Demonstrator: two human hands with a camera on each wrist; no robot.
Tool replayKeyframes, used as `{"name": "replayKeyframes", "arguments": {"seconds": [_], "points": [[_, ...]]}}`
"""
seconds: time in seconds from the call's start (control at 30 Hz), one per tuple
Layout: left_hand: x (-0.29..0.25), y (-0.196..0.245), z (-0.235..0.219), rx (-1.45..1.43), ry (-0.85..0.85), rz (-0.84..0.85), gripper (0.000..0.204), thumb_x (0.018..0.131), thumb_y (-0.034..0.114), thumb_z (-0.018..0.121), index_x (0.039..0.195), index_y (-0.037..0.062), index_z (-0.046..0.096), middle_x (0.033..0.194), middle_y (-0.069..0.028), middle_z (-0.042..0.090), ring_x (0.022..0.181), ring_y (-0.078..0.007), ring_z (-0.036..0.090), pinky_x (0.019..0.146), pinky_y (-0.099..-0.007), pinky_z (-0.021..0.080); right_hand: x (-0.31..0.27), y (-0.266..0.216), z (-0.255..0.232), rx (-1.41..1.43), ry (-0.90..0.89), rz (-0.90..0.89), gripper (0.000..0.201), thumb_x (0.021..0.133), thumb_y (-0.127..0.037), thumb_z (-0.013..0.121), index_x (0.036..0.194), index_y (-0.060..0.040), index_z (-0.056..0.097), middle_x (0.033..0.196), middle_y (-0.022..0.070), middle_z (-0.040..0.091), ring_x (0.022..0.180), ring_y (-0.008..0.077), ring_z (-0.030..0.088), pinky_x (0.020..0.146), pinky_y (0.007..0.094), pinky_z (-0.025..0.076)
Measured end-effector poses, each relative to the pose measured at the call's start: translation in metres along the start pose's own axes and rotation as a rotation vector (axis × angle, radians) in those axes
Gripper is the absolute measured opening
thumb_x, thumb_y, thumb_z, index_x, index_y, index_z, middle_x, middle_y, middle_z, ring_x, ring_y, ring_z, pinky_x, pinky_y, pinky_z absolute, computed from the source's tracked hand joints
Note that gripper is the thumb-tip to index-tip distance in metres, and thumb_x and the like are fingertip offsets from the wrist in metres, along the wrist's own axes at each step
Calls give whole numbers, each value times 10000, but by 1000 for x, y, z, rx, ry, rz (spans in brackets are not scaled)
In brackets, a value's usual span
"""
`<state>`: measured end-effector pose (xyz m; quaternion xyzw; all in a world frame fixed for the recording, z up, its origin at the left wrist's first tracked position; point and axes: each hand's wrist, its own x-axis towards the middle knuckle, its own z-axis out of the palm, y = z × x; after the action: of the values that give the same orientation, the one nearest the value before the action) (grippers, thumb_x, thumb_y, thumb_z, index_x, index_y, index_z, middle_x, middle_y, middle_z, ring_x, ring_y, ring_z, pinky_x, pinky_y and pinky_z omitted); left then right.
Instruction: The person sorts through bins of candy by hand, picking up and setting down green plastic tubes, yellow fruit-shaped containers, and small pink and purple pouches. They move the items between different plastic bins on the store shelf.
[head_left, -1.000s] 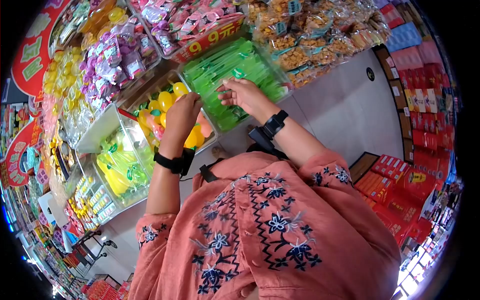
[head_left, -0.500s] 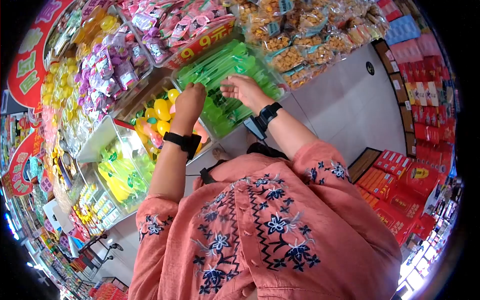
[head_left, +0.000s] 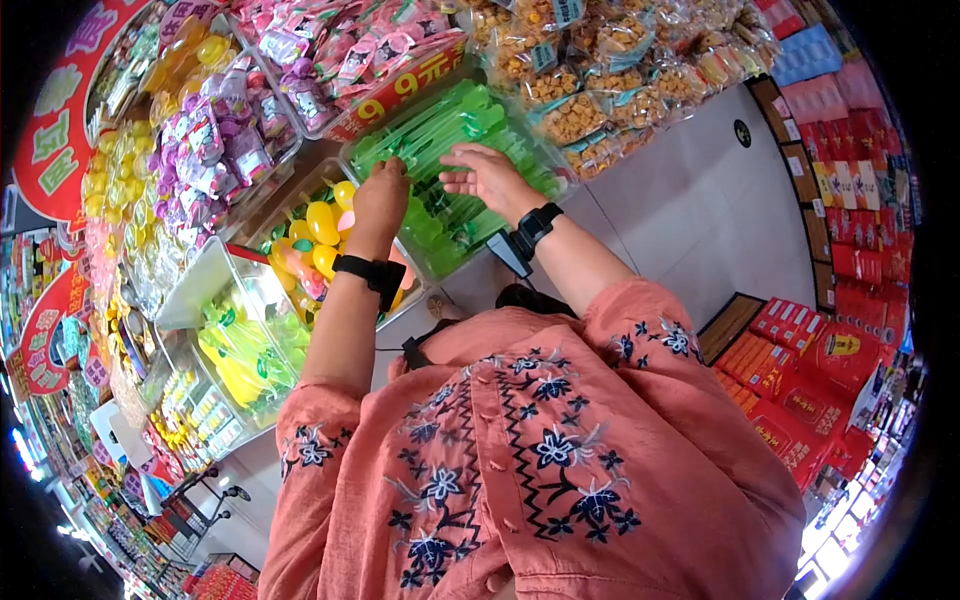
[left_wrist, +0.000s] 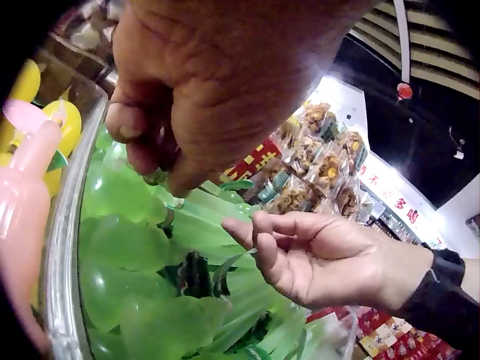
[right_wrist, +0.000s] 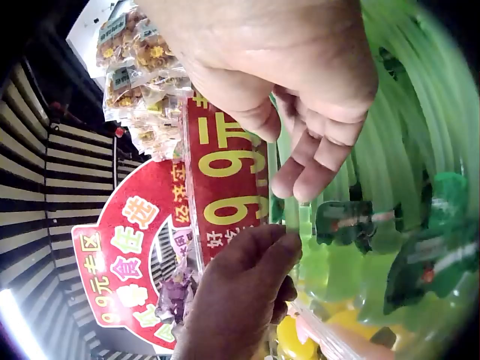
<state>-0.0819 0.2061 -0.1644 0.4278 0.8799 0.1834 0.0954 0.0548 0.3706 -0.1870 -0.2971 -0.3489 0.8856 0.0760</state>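
Pinching a green packet (right_wrist: 292,217) above a clear bin (left_wrist: 63,255).
The left hand (head_left: 380,210) grips the packet's end; the right hand (head_left: 490,182) (fingers loosely extended) hangs just beside, above more green packets (head_left: 442,128).

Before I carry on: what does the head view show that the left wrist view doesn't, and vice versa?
Only the head view: the embroidered shirt and the tiled floor.
Only the left wrist view: the striped ceiling and a hanging red ball.
Both: the left hand, the right hand, the green packs and the bagged snacks.
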Motion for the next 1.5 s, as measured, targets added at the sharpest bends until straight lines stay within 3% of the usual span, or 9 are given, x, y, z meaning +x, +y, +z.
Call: {"name": "replayKeyframes", "arguments": {"seconds": [0.37,0.8,0.97,1.07,1.1,1.17,1.2,1.33,1.5], "points": [[-1,-15,6,57,-94,151,185,910,235,595,1004,76,617,997,-168,634,840,-380,664,690,-486,540,-14,-4,-2,-49,23,16,370,997,-165,543,1303,21,451,1283,235,569,956,309,673,784,405,594],[-16,9,-4,68,-16,67,179,919,191,570,1052,79,612,988,-174,634,897,-356,662,719,-464,545,-28,-4,4,-132,23,76,335,1002,-171,538,1271,24,491,1227,227,602,933,294,682,783,390,592],[-35,29,-96,-164,310,139,265,912,217,642,1124,60,614,985,-172,631,875,-353,658,722,-444,528,-45,-21,31,-232,-131,158,257,992,-206,566,1147,-3,601,1050,140,685,888,244,698,752,366,590],[-66,32,-176,-326,344,44,271,955,201,651,1143,6,646,961,-129,679,844,-210,644,774,-333,516,-51,-35,61,-297,-213,84,247,986,-223,584,1132,-26,616,1034,104,696,868,204,692,711,325,574],[-81,22,-195,-342,404,62,258,968,206,644,1145,19,656,943,-71,680,839,-135,618,735,-295,508,-52,-39,74,-321,-259,68,246,989,-232,584,1134,-36,613,1016,90,694,839,178,682,702,309,566],[-110,-1,-235,-457,405,-96,240,971,210,644,1129,31,667,921,-31,673,805,-92,596,679,-258,495,-59,-47,105,-348,-346,38,223,1000,-221,548,1126,-40,583,989,93,673,830,176,671,710,308,559],[-126,-13,-256,-324,471,-97,245,972,224,641,1126,35,668,905,-9,668,754,-71,578,629,-234,480,-65,-49,121,-369,-383,39,223,1003,-222,543,1127,-40,580,985,92,674,824,165,669,707,300,557],[-186,-79,-318,-164,471,-383,242,977,251,618,1088,43,672,864,0,662,705,-67,567,628,-243,483,-82,-40,174,-462,-515,37,225,1011,-223,522,1123,-33,571,962,88,680,796,129,663,695,272,551],[-237,-153,-321,-145,413,-595,277,971,269,605,1026,5,668,830,-40,673,690,-113,593,623,-266,499,-97,-16,215,-572,-598,79,232,1010,-213,524,1111,-14,586,936,85,678,773,121,661,685,251,547]]}}
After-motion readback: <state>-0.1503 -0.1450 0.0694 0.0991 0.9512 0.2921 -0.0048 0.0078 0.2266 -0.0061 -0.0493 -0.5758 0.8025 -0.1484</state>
